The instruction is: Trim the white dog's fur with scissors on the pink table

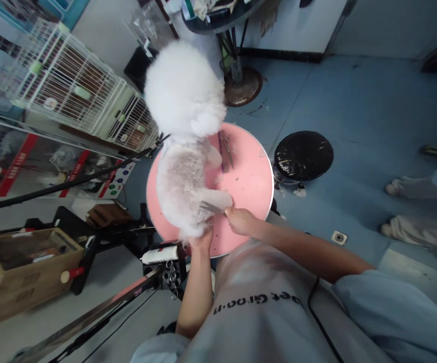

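A white fluffy dog (184, 126) stands on a round pink grooming table (249, 176), its head away from me. My right hand (239, 219) holds scissors (213, 207), blades pointing left at the dog's hind leg. My left hand (202, 238) grips the dog's rear, fingers buried in the fur. A comb and a second pair of scissors (225, 149) lie on the table to the right of the dog.
A black round stool (304, 155) stands right of the table. White wire cages (74, 85) line the left wall. A cardboard box (21, 272) sits at lower left, a clipper (160, 254) below the table edge. Another person's feet (392, 206) show at far right.
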Demonstrator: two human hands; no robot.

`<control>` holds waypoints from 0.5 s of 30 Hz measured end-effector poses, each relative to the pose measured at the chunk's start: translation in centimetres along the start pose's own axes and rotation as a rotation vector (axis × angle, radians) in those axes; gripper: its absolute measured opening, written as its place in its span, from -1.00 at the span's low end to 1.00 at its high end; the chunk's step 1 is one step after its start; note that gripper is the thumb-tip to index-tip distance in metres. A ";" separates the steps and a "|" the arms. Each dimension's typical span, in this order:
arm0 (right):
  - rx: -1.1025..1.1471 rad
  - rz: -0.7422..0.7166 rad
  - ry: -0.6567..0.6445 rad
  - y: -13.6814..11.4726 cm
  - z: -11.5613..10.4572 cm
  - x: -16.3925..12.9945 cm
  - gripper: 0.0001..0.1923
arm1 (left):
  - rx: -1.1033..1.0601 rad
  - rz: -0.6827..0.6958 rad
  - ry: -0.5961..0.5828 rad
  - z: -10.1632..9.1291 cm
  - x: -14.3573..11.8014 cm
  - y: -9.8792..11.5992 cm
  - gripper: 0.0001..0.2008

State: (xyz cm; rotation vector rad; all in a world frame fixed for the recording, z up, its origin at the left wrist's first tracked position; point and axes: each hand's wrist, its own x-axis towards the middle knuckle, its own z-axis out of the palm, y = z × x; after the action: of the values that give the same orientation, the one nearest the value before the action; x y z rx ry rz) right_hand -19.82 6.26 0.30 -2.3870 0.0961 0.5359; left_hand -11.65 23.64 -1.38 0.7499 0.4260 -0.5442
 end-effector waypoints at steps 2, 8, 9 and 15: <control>0.004 -0.008 -0.003 0.0 -0.4 -0.1 -0.72 | -0.003 0.005 0.002 0.1 -0.1 -0.1 -0.64; 0.002 -0.025 -0.033 0.2 -1.0 -0.3 -0.72 | -0.016 0.003 0.016 0.3 -0.3 -0.1 -0.67; 0.003 -0.029 -0.038 0.2 -1.0 -0.2 -0.74 | -0.017 0.003 0.023 0.2 -0.4 -0.1 -0.67; -0.003 -0.041 -0.076 0.7 -1.1 -0.1 -0.67 | -0.031 0.026 0.063 0.2 -0.5 -0.2 -0.65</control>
State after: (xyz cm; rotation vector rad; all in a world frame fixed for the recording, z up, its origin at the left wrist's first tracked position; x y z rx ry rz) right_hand -19.67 4.99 0.70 -2.3630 0.0123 0.6063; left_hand -12.14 23.47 -1.09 0.7438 0.4818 -0.4896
